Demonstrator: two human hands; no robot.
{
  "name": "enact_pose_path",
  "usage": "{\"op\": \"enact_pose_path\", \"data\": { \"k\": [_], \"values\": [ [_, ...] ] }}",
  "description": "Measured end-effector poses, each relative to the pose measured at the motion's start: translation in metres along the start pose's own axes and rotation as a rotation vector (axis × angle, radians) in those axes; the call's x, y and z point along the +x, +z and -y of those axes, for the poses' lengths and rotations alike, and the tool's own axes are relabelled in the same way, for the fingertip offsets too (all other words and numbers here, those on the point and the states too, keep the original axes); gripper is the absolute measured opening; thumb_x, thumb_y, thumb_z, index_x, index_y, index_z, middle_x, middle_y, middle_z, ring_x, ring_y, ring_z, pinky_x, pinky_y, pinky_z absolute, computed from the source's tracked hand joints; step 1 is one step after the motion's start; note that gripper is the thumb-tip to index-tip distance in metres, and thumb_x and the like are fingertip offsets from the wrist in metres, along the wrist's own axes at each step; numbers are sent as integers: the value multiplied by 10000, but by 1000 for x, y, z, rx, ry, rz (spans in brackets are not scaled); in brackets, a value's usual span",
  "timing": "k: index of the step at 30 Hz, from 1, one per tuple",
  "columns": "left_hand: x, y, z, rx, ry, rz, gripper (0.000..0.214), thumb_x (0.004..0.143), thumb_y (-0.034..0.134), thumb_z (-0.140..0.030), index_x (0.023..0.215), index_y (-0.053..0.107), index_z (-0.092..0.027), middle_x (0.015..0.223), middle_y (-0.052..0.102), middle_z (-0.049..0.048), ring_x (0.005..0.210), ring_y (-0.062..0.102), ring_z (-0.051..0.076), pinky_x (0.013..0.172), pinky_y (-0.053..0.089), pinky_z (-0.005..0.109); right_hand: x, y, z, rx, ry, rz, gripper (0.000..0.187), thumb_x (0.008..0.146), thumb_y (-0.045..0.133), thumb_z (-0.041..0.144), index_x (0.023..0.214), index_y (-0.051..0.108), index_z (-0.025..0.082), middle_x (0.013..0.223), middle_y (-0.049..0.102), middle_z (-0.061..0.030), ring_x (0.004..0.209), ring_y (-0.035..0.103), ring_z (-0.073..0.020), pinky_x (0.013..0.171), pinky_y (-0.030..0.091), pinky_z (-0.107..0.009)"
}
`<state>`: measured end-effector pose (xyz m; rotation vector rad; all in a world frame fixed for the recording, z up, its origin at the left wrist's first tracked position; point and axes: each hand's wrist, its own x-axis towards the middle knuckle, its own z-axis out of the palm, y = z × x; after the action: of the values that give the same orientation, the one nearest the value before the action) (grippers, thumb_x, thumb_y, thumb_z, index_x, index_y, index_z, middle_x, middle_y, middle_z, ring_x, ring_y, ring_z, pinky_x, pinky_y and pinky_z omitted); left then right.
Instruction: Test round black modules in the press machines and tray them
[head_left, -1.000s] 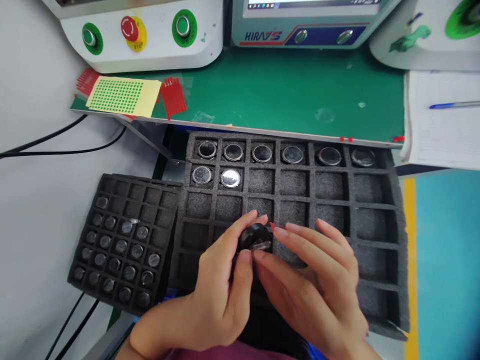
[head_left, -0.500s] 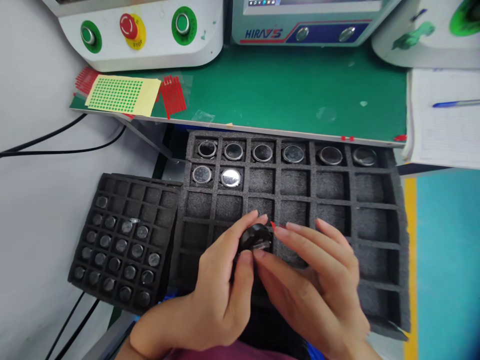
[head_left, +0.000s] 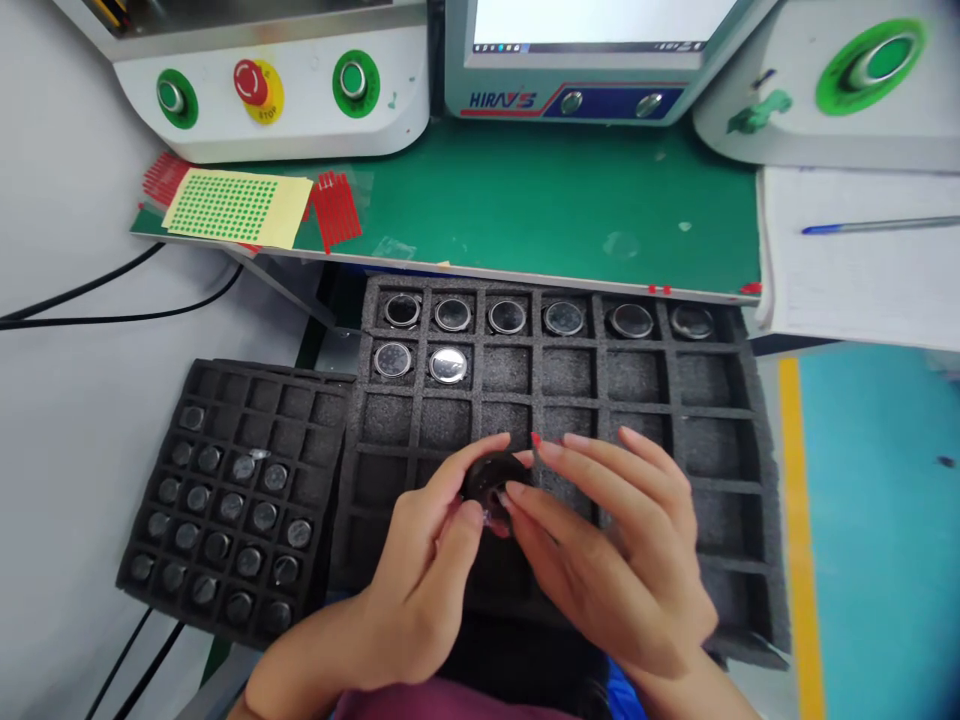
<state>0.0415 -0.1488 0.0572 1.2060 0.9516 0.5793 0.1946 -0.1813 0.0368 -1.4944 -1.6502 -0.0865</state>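
A round black watch case is tilted in my left hand, with the fingers curled behind it and the thumb on its near edge. Against the near right side of the case rests the thumb of my right hand; the other fingers are stretched out and apart. A small red sticker clings to the tip of the right index finger. Both hands are over a large grey foam tray, whose back rows hold several round watch cases. My fingers partly hide the held case.
To the left, a smaller dark foam tray carries several small round parts. Behind, a green shelf bears a sheet of green dot stickers, red sticker strips, a monitor, push buttons and papers with a pen.
The case has tilted and turned in my left hand, and a reddish spot shows at its near edge. My right thumb has shifted onto its side. The whole view has moved slightly.
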Motion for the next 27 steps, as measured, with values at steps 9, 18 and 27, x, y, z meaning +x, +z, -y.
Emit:
{"op": "enact_pose_path", "data": {
  "k": [9, 18, 27],
  "values": [
    [32, 4, -6, -757, -304, -11, 300, 902, 608, -372, 1036, 764, -153, 897, 763, 112, 704, 615, 122, 647, 497, 197, 2, -18, -16, 180, 75, -84, 166, 850, 574, 62, 856, 639, 214, 990, 709, -48, 991, 660, -228, 970, 494, -471],
    [45, 1, 6, -622, -309, -79, 348, 933, 549, -395, 1092, 720, -137, 981, 759, 159, 739, 598, 151, 683, 485, 247, 98, 30, -209, -55, 292, 50, 140, 790, 687, 187, 660, 643, 208, 1037, 730, -83, 1047, 639, -291, 950, 477, -536],
    [54, 4, -1, -567, -301, -72, 361, 954, 511, -396, 1061, 728, -127, 928, 760, 158, 691, 580, 147, 623, 468, 240, 112, 58, -202, -164, 247, 50, 165, 788, 690, 162, 935, 621, 193, 1329, 569, -172, 1338, 429, -391, 1099, 289, -633]
  ]
}}
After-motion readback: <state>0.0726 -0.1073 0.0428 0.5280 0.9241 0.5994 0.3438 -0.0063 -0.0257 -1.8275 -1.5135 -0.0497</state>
